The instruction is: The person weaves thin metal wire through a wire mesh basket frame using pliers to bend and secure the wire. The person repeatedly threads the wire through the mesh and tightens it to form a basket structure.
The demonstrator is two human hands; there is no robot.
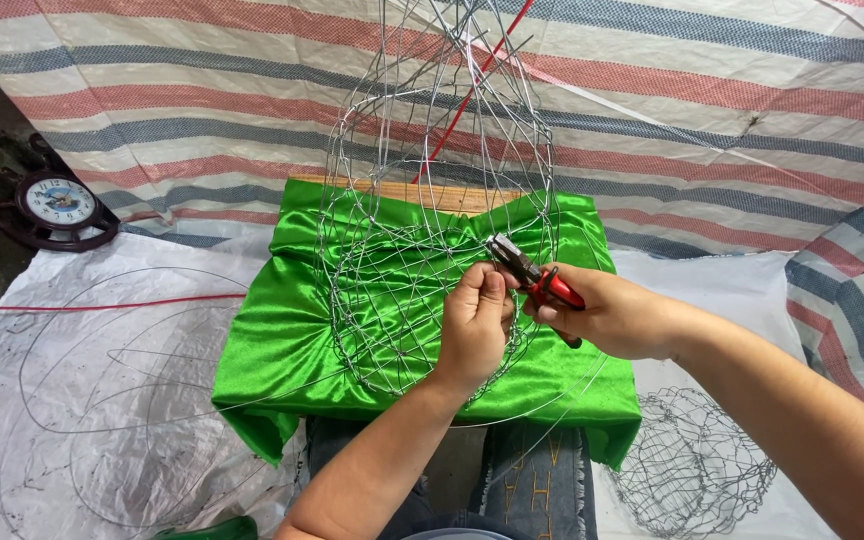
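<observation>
Wire frame [422, 200]: a tall, rounded cage of thin silver wire is stood upright on the green cloth, at the middle of the view; its top is cut off by the upper edge.
Striped tarp [702, 110]: red, blue and white bands are seen hung behind the frame.
White sheet [72, 330]: it is spread over the ground on the left, with loose wire loops [102, 400] laid on it.
Green cloth [282, 330]: shiny fabric is draped over a wooden board [462, 198], whose edge is shown at the back.
Small wire basket [692, 465]: it is set on the ground at lower right, apart from the cloth.
Clock [57, 203]: a round dial in a dark frame is placed at the left edge.
Right hand [612, 315]: it is closed around the pliers' handles.
Left hand [474, 325]: the fingers are pinched on a wire of the frame's front side, just beside the pliers' tip.
Pliers [537, 275]: red-handled, with the dark nose pressed to the frame's wire.
</observation>
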